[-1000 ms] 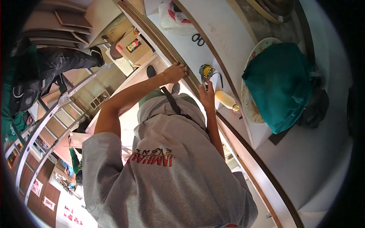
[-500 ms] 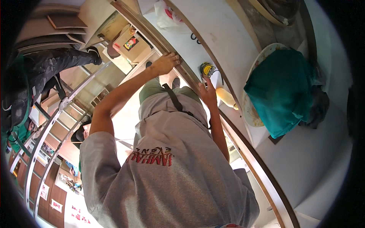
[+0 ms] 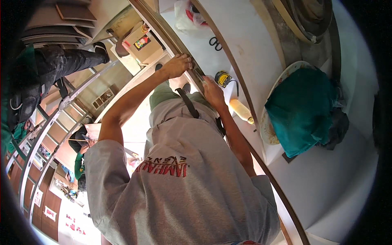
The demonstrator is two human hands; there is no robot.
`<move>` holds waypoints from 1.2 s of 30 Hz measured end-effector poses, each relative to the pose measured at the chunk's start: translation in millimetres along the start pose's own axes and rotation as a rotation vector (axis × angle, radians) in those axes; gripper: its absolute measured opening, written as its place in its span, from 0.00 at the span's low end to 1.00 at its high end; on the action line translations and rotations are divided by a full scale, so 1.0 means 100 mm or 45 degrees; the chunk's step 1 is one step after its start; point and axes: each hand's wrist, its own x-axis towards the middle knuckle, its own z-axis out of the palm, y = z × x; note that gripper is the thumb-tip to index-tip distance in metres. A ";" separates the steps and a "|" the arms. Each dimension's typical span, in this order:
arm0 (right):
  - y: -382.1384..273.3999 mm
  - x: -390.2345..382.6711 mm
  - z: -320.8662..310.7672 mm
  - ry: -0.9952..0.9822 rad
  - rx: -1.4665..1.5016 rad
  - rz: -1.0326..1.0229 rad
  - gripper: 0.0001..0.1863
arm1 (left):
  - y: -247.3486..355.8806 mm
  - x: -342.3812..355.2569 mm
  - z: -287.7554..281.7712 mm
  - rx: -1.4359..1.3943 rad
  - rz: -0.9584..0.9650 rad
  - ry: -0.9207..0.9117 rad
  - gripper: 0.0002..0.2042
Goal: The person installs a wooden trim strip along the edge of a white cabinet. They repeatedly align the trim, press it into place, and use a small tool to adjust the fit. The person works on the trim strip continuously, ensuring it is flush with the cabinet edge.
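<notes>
My left hand [image 3: 178, 66] is curled over the brown edge [image 3: 165, 38] of a panel running diagonally across the upper middle. My right hand [image 3: 213, 92] lies a little further down the same edge, fingers closed together and pointing toward the left hand. A thin pale sliver shows at its fingertips, too small to name. Just right of this hand, a yellow and black tape measure [image 3: 222, 78] rests on the white surface. Below that lies a cream-coloured bottle [image 3: 241, 111]. Black-handled scissors [image 3: 215, 43] are further up.
A plate [image 3: 267, 130] with a green cloth bag [image 3: 300, 112] on it stands at right. Coiled strips [image 3: 312, 24] and a clear plastic bag [image 3: 188, 16] lie at the top. At left are a metal ladder [image 3: 49, 122], a person in dark trousers [image 3: 67, 61] and another person [image 3: 79, 143].
My right hand has moved up along the edge, away from the tape measure and closer to my left hand. My left hand keeps its place on the edge. The view has shifted slightly.
</notes>
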 end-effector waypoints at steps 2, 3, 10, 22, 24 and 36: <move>0.00 0.01 -0.01 -0.018 -0.010 0.007 0.21 | 0.00 -0.03 -0.02 -0.072 -0.041 0.087 0.07; -0.03 0.02 -0.03 -0.036 -0.010 0.013 0.21 | -0.02 -0.04 -0.03 -0.079 -0.082 0.163 0.08; 0.03 0.11 0.03 -0.015 -0.009 -0.100 0.20 | -0.09 -0.28 -0.18 -0.302 -0.632 0.492 0.10; -0.05 0.23 -0.05 -0.053 -0.122 -0.128 0.22 | 0.54 -0.25 0.37 -1.744 -1.224 0.061 0.48; -0.06 0.25 -0.04 0.012 -0.116 -0.229 0.22 | 0.63 -0.22 0.42 -1.835 -1.243 0.124 0.52; -0.18 0.23 -0.16 -0.117 -0.165 -0.126 0.23 | 0.69 -0.28 0.47 -1.833 -1.307 0.198 0.47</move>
